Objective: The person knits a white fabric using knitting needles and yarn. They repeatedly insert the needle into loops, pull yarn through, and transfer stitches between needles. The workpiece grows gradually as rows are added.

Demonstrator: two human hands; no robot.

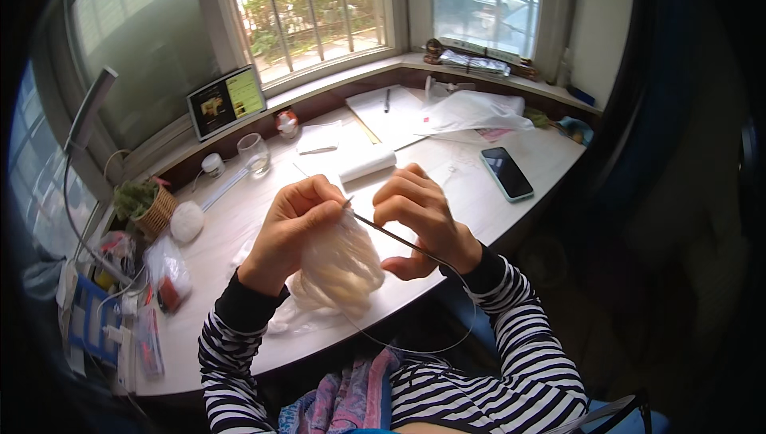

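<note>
My left hand (293,224) pinches cream-white knitting (344,269) at its top edge, beside the tip of a metal knitting needle (392,235). The soft, stringy work hangs below the fingers, over the desk's front edge. My right hand (422,218) is just to the right, fingers bent and thumb held apart from them. Between that thumb and the fingers the needle crosses the palm; whether the hand grips it is unclear. From the needle's rear end a thin cable (473,320) loops down past my lap and back towards the knitting.
The pale desk (239,338) holds a phone (507,174), a white roll (368,166), a glass (254,154) and a white yarn ball (187,221). A plastic bag (473,112) lies on papers (383,108). A tablet (227,102) leans by the window; a lamp (90,111) stands left.
</note>
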